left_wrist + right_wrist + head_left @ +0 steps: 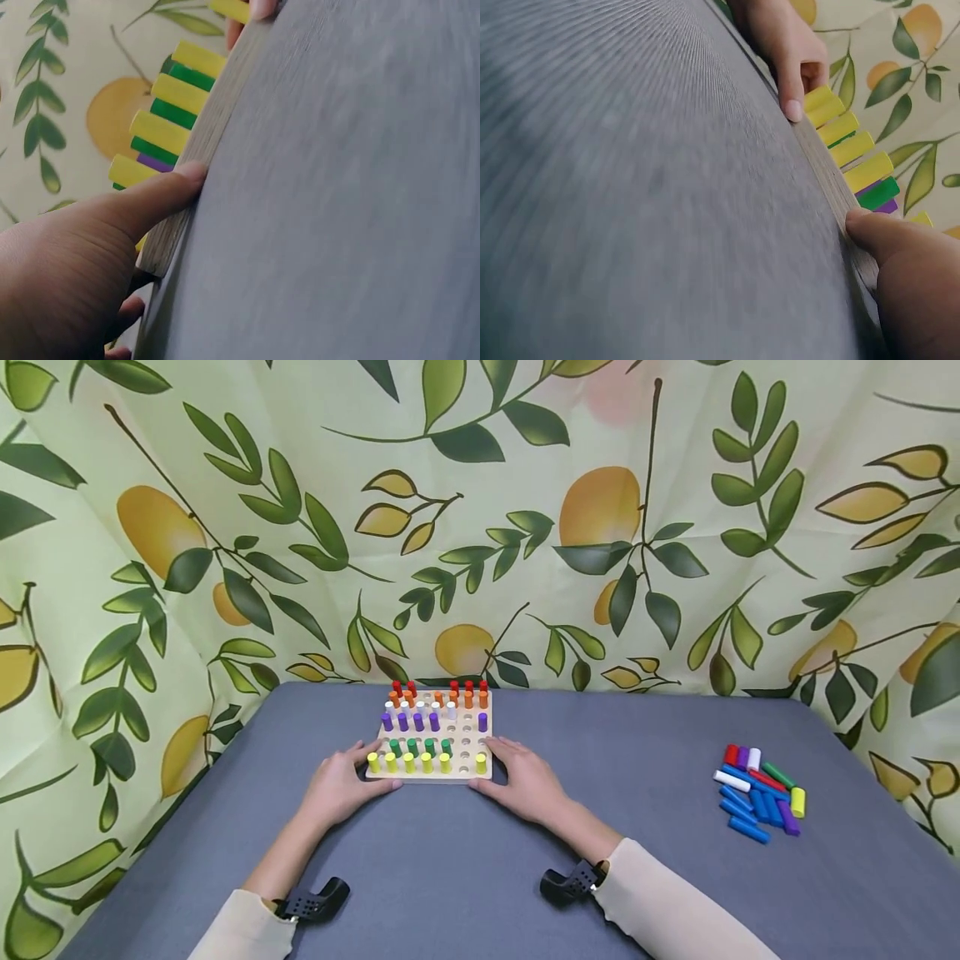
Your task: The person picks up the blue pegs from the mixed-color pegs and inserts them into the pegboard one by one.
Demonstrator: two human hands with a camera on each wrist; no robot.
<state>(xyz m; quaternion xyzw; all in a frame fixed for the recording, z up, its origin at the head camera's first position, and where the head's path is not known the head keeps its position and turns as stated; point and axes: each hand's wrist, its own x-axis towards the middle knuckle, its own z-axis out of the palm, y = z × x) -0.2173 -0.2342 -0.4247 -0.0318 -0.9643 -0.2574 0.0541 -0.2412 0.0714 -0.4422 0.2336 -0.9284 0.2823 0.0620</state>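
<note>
A wooden pegboard [467,762] lies near the table's back edge, with rows of upright pegs: yellow [408,763] in front, then green, purple, white, orange and red. Some holes show bare, mostly toward the right side. My left hand [341,787] holds the board's front left corner, thumb along the front edge and fingers at the side. At the front right corner my right hand [528,783] grips it the same way. Both wrist views show the thumbs pressed on the board's front edge [825,161]; the fingers are partly hidden.
On the right of the grey table [645,793] lies a loose pile of pegs, mostly blue pegs [748,830], with red, white, purple, green and yellow ones. A fruit-patterned cloth [525,585] hangs behind the table, close to the board's far side.
</note>
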